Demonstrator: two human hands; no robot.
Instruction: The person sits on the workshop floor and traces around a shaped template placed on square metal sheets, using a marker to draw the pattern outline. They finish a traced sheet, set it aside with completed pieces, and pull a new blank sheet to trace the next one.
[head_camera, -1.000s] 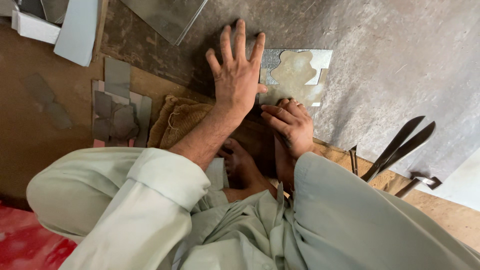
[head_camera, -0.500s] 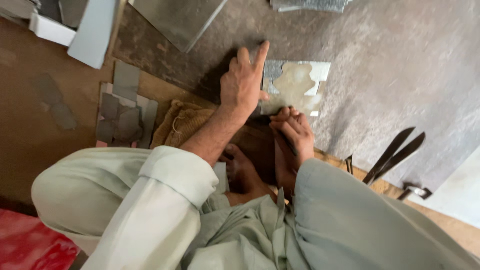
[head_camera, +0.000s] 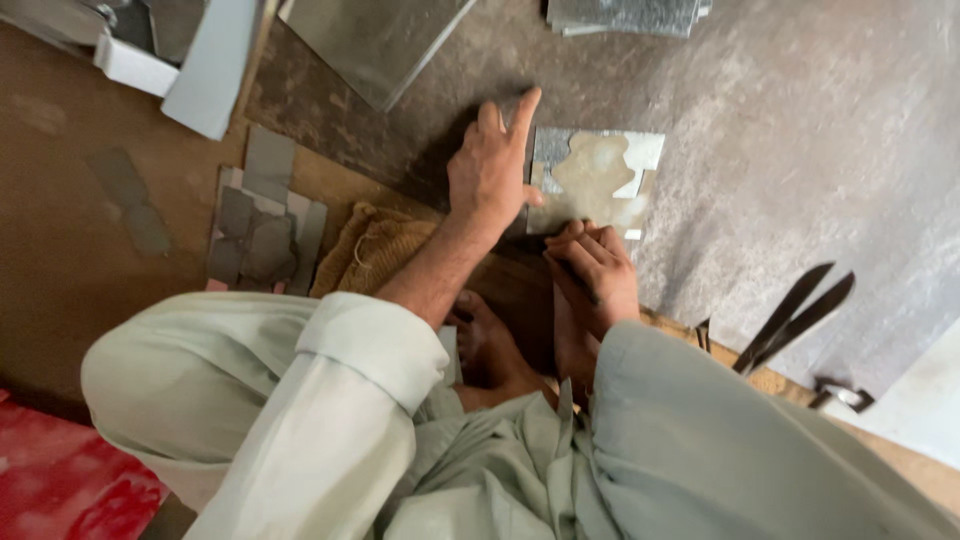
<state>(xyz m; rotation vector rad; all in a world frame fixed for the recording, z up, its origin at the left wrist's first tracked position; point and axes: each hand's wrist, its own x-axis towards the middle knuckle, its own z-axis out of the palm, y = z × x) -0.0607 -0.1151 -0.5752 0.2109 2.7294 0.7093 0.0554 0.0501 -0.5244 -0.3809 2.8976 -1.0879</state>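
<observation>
**Hands on a cut metal sheet**

The small metal sheet (head_camera: 597, 180) with a shaped cut-out is lying on the grey worktop (head_camera: 800, 150). The left hand (head_camera: 490, 175) is pressing its left edge, fingers loosely spread. The right hand (head_camera: 597, 275) is curling closed at its near edge; what it is pinching cannot be told.

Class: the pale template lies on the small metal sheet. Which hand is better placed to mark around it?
Probably the right hand: it seems to grip a thin tool at the square metal sheet's near edge, while the left hand presses it down.
</observation>
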